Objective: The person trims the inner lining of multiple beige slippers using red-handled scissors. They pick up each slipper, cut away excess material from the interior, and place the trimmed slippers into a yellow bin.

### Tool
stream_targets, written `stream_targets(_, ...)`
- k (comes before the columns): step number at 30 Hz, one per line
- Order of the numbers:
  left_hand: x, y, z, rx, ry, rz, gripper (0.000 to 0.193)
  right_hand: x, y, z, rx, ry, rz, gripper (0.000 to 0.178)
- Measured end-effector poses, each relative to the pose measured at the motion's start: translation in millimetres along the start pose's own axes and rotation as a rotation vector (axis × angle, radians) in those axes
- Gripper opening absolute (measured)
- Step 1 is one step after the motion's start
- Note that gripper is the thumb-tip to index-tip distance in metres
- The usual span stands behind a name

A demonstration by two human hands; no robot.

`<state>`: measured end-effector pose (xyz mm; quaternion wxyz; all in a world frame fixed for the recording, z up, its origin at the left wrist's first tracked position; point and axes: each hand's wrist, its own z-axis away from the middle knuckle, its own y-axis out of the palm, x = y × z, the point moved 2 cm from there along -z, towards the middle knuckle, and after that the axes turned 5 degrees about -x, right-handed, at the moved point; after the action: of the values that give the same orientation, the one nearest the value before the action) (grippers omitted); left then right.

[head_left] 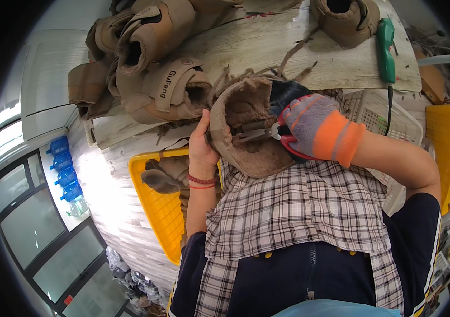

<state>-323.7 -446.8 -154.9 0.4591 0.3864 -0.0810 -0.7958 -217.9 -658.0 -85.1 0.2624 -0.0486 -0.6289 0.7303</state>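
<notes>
My left hand (202,141), bare with red bands at the wrist, grips the left edge of a brown fleece-lined shoe upper (259,161). The upper is turned with its fuzzy inside toward me, in front of my checked apron (299,201). In a grey and orange glove, my right hand (317,127) is closed round the red handles of a pair of scissors (261,134). The blades point left into the upper's opening and look slightly apart. A dark patch (285,95) shows at the upper's far right side, partly behind the glove.
Several brown shoe uppers (153,42) are heaped on the table (235,39) at the far left; another upper (349,21) sits far right. Near it lies a green corded tool (386,50). Yellow bins (156,208) stand both sides, a pale crate (394,119) at right.
</notes>
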Motion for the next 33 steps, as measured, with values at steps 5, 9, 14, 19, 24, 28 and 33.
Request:
stream_targets(5, 1.8, -2.8, -3.2, 0.027, -0.005, 0.002, 0.047, 4.8, 5.9, -9.3, 0.124, -0.006, 0.106, 0.028)
stream_targets(9, 2.0, -4.5, -4.5, 0.017, 0.000, -0.009, 0.047, 6.9, 3.9, -10.3, 0.077, -0.037, 0.113, 0.023)
stream_targets(14, 2.9, -3.8, -5.6, 0.012, -0.002, -0.017, 0.046, 7.6, 6.1, -13.5, 0.109, -0.070, 0.091, 0.017)
stream_targets(19, 2.4, 0.5, -5.8, 0.001, -0.040, 0.011, 0.045, -11.1, -1.8, -0.1, -0.131, -0.037, 0.041, 0.028)
stream_targets(24, 0.2, 8.1, 2.8, 0.046, -0.030, 0.093, 0.039, -73.2, -16.3, 46.8, -0.460, 0.313, -0.249, 0.051)
stream_targets(28, -4.2, 20.5, 5.1, 0.058, -0.051, 0.128, 0.035, -93.9, -1.4, 69.5, -0.606, 0.687, -0.330, 0.056)
stream_targets(33, -11.5, 57.9, 14.6, 0.066, -0.019, 0.136, 0.034, -125.4, -6.7, 76.4, -0.929, 0.861, -0.287, 0.051)
